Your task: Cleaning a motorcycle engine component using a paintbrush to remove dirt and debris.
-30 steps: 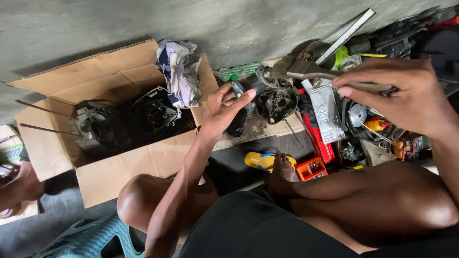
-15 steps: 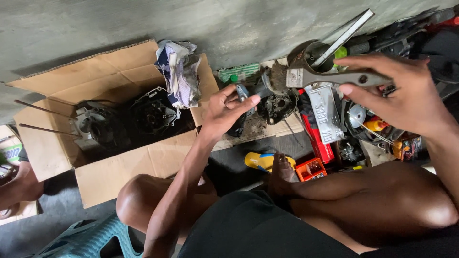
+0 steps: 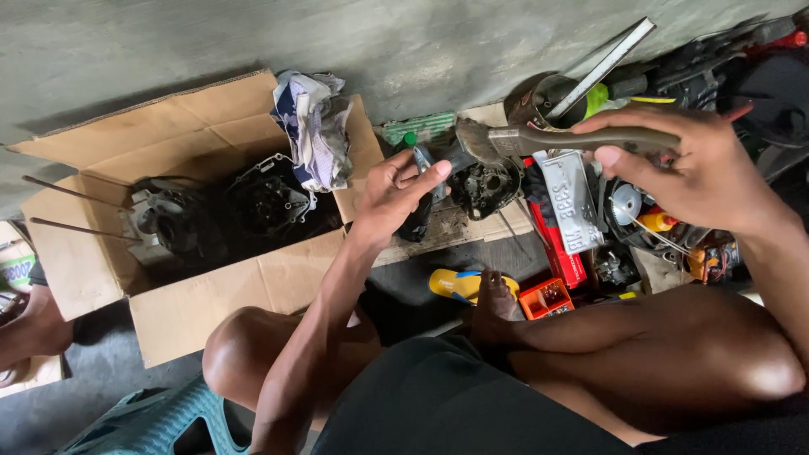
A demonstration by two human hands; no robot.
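We are sitting low with our legs folded, a yellow sandal [image 3: 455, 285] and a small orange tray [image 3: 547, 297] lying just beyond our foot. Our left hand [image 3: 394, 195] is reaching forward, its fingers pressed together around a small dark tool [image 3: 424, 160], thumb extended above it. Just beside it a dark round engine part [image 3: 487, 185] is resting on the flattened cardboard [image 3: 211, 135]. Our right hand [image 3: 691, 173] is gripping the handle of a worn brush [image 3: 539, 139], fingers wrapped tight, bristles pointing left above the engine part. Further left, greasy engine parts [image 3: 227, 215] are lying on the cardboard, with a crumpled rag [image 3: 312, 126] behind them near the concrete wall [image 3: 253, 38].
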